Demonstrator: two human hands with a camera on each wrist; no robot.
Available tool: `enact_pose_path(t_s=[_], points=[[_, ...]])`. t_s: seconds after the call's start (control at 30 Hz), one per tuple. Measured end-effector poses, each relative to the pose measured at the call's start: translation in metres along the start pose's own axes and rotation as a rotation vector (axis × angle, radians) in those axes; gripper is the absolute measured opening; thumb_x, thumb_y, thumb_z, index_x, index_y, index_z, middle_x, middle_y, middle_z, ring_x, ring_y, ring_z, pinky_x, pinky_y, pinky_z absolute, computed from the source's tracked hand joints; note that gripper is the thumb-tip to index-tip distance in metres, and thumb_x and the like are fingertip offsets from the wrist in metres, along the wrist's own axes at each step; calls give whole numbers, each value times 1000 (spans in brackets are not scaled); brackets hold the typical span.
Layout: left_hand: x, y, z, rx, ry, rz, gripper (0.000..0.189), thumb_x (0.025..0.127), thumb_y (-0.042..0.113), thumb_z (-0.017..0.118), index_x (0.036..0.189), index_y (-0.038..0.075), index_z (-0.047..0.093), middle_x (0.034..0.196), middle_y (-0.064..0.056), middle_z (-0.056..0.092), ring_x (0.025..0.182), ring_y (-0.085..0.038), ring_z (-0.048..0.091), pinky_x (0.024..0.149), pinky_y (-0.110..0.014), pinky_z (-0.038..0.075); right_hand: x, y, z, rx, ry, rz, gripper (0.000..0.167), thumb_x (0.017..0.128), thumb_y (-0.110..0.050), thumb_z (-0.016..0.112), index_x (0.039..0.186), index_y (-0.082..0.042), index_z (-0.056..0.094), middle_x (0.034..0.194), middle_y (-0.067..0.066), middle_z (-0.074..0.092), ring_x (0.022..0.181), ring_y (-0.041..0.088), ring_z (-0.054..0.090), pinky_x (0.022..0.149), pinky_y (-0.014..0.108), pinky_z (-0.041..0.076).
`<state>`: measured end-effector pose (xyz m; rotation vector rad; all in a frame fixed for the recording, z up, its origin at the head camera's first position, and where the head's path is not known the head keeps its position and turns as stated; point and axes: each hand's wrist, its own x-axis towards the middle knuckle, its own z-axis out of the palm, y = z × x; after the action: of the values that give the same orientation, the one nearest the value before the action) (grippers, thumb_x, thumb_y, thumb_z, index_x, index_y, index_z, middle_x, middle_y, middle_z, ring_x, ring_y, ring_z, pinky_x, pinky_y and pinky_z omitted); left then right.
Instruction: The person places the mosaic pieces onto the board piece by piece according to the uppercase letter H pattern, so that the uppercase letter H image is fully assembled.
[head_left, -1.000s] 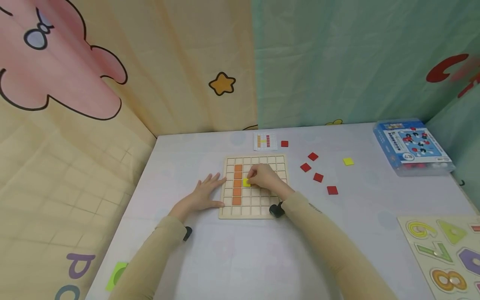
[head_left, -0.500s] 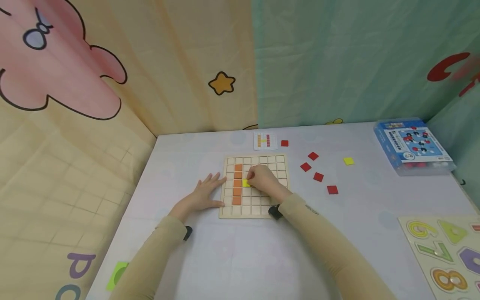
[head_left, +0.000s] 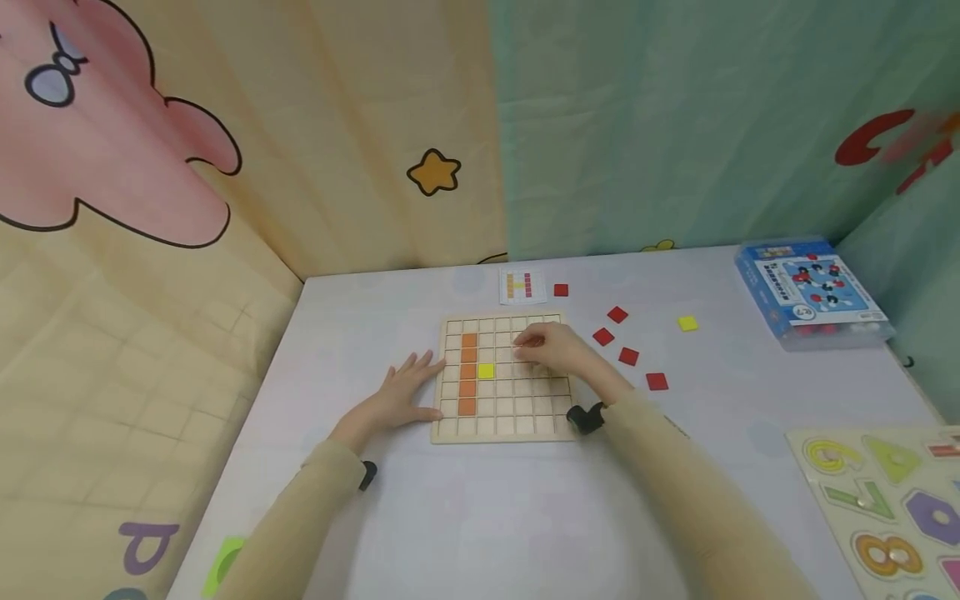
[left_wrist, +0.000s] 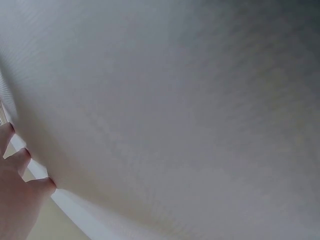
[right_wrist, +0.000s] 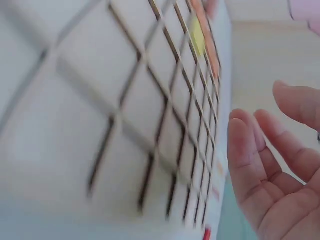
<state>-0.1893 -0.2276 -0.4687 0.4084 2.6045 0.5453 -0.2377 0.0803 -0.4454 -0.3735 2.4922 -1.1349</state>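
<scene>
A wooden grid board [head_left: 504, 430] lies on the table, with a column of several orange tiles [head_left: 468, 372] near its left side. Beside that column a yellow tile [head_left: 486, 372] sits in a square. My left hand [head_left: 393, 400] is spread, its fingertip and thumb at the board's left edge. Over the right part of the board hovers my right hand [head_left: 561, 350]; in the right wrist view its fingers [right_wrist: 242, 145] are loosely bent, apart from the thumb, and hold nothing. A small pattern card [head_left: 522, 287] lies behind the board.
Several red tiles [head_left: 628, 357] and one yellow square [head_left: 687, 323] are scattered right of the board. A blue boxed set [head_left: 813, 292] stands at the back right, a number puzzle board [head_left: 840, 525] at the front right. A green piece [head_left: 222, 567] lies front left.
My right hand has let go of the yellow tile and moved right, uncovering it on the board. The left hand stays at the board's edge. The head view has shifted slightly.
</scene>
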Motion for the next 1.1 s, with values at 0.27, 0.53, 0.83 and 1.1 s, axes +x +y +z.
enact_pose_path(t_s=[0.27,0.53,0.83,1.1], points=[[-4,1,-2,13,1,-5,94,83,43,76,158,20,25,167,-11,8,154,-37,-3,121,-62,-2,-32,67,-74,161,230,164,42,97,-29,61,131,-4,58,122,18,63,104,30,63,93,39,54],[-4,-1,-2,6,8,13,93,83,43,76,157,19,25,167,-12,8,153,-38,-2,120,-64,-2,-64,125,-119,183,435,342,58,98,-45,55,139,-5,51,137,20,52,115,31,53,97,37,51],[-2,-1,0,12,5,15,94,82,45,76,157,19,26,167,-12,9,153,-38,-1,120,-64,0,-78,145,-127,225,450,493,70,98,-47,53,145,3,39,147,28,39,126,41,43,111,54,39],[-2,-2,1,12,10,17,94,82,44,76,157,19,26,167,-12,9,153,-38,-1,120,-63,-1,-74,148,-125,174,412,538,66,98,-40,55,140,8,41,143,31,40,125,45,40,111,56,37]])
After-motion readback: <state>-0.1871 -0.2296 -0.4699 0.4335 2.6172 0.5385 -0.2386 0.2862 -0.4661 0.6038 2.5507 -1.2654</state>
